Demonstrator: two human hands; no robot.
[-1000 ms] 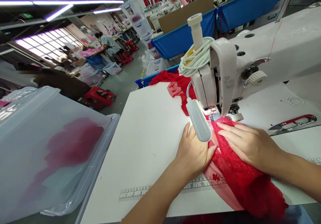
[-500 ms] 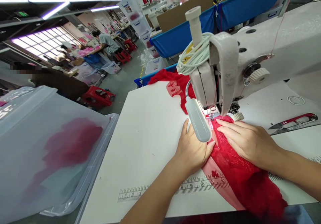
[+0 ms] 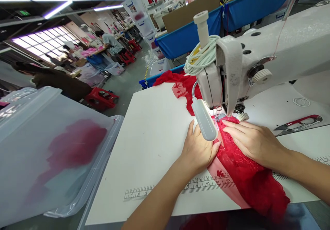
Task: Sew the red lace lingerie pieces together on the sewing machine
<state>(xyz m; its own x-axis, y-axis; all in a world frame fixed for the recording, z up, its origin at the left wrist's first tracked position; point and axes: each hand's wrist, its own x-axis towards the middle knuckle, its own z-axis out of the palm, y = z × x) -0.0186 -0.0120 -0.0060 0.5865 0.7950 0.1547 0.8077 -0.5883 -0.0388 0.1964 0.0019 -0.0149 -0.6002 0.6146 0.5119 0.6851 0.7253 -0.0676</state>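
Red lace fabric (image 3: 238, 161) with a sheer pink strip runs under the presser foot (image 3: 218, 117) of a white sewing machine (image 3: 257, 55) and hangs over the table's front edge. At the fabric's left side, my left hand (image 3: 199, 151) lies on the tabletop, fingers spread and thumb on the sheer edge. A grey lamp head (image 3: 204, 120) hides part of its fingers. My right hand (image 3: 257, 144) rests flat on the lace, fingers stretched out and their tips just right of the presser foot. More of the red fabric (image 3: 177, 80) lies bunched behind the needle.
A printed ruler (image 3: 196, 185) crosses the white table (image 3: 144, 137) near its front. Red-handled thread snips (image 3: 299, 124) and a white ring (image 3: 301, 102) lie at right. A translucent bin (image 3: 69, 103) stands at left. People work at tables behind.
The whole view has shifted slightly, with the table's front edge higher in the picture. Both hands keep nearly the same places on the fabric.
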